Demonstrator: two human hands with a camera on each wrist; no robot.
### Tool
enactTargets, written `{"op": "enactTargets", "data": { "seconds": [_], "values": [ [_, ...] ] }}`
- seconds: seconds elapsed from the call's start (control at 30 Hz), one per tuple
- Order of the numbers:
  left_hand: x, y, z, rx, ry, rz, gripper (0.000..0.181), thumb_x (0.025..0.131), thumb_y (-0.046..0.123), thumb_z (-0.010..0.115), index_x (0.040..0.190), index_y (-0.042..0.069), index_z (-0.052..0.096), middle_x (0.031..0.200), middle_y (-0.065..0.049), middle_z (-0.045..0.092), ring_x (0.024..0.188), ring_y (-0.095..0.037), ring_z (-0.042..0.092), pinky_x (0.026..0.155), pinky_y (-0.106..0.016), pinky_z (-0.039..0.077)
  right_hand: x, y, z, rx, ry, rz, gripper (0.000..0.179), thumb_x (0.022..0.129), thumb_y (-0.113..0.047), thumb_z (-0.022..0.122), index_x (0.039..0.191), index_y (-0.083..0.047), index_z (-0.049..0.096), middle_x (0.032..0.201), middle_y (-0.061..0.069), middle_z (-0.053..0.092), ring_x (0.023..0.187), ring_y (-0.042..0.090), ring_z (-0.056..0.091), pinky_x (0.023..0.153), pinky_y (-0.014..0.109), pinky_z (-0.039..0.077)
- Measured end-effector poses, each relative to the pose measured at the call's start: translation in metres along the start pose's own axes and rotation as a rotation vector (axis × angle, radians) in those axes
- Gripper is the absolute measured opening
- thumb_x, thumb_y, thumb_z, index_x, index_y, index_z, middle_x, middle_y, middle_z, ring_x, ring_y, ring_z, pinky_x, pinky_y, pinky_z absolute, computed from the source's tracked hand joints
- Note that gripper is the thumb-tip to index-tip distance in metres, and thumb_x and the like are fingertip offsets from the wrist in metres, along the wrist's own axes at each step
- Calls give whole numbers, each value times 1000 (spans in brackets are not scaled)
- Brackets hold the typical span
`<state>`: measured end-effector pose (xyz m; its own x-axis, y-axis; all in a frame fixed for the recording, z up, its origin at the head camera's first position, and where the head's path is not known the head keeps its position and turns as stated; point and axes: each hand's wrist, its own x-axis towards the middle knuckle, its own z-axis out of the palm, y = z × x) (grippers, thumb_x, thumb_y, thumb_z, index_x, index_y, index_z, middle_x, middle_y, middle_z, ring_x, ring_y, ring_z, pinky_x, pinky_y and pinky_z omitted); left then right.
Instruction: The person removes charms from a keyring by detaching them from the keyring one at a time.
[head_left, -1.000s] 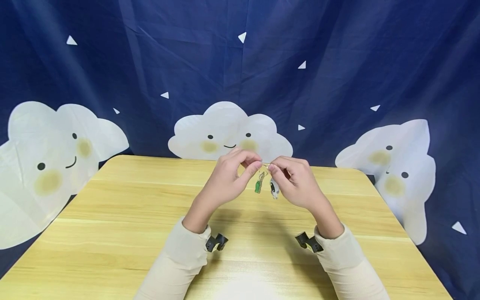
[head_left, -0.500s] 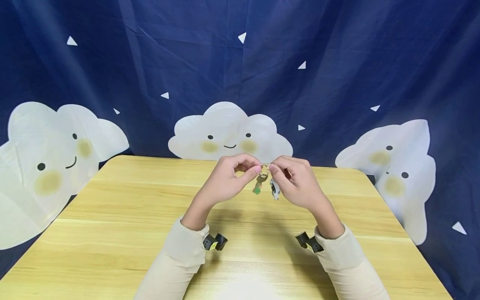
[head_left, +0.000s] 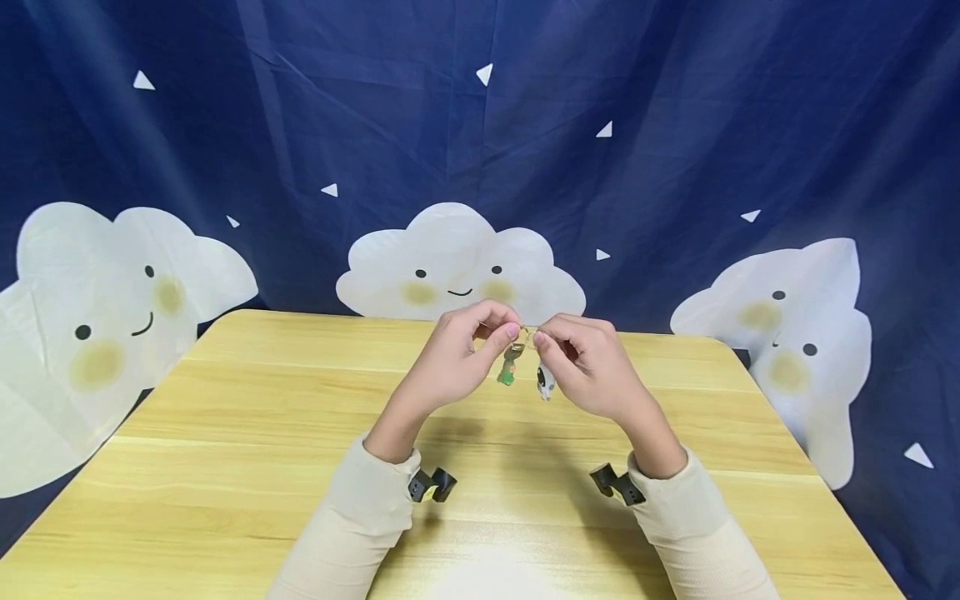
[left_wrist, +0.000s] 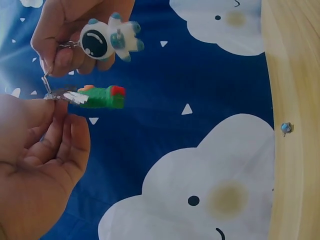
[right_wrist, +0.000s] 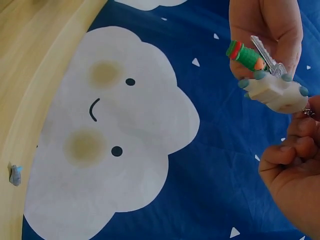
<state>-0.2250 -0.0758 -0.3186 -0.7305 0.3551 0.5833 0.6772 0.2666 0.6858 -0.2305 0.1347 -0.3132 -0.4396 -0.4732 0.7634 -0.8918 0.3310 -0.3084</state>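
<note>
Hands, L (head_left: 459,354), R (head_left: 591,362), pinch keyring (left_wrist: 46,84) — key (right_wrist: 262,49) partly behind white charm (right_wrist: 281,95), R view.

Green charm (left_wrist: 102,98) with a red band; white figure (left_wrist: 119,41) with blue-green tips, dark face; silver key (right_wrist: 262,51). Yellow wood-grain table (head_left: 225,467); beyond its far edge, navy curtain (head_left: 420,142) with white clouds (head_left: 450,250) and triangles (head_left: 485,75).

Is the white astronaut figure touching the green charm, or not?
Apart. The left wrist view shows blue curtain between the white astronaut figure and the green charm.
</note>
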Motion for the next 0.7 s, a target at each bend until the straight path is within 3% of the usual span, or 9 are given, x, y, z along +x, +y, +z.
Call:
{"op": "enactTargets", "data": {
  "seconds": [0.23, 0.47, 0.7],
  "values": [
    [-1, 3, -2, 92, 0, 51, 8, 103, 11, 62, 102, 6, 68, 90, 1, 69, 88, -10, 63, 83, -30, 53, 1, -2, 1, -2, -20, 3, 30, 94, -2, 57, 70, -18, 55, 63, -10, 45, 54, 5, 38, 50, 19, 30],
    [-1, 3, -2, 98, -21, 71, 7, 102, 11, 63, 101, 7, 68, 91, -2, 69, 87, -10, 62, 82, -30, 52, 1, -1, 2, -8, -28, 14, 31, 94, -2, 57, 68, -19, 54, 63, -10, 44, 54, 5, 37, 49, 20, 28],
    [-1, 3, -2, 109, -20, 67, 6, 102, 10, 63, 98, 9, 68, 91, 2, 68, 87, -10, 62, 79, -29, 51, 0, 1, 3, -3, -43, 28, 29, 94, -3, 58, 70, -18, 57, 65, -11, 49, 54, 4, 40, 50, 19, 31]
  ]
}}
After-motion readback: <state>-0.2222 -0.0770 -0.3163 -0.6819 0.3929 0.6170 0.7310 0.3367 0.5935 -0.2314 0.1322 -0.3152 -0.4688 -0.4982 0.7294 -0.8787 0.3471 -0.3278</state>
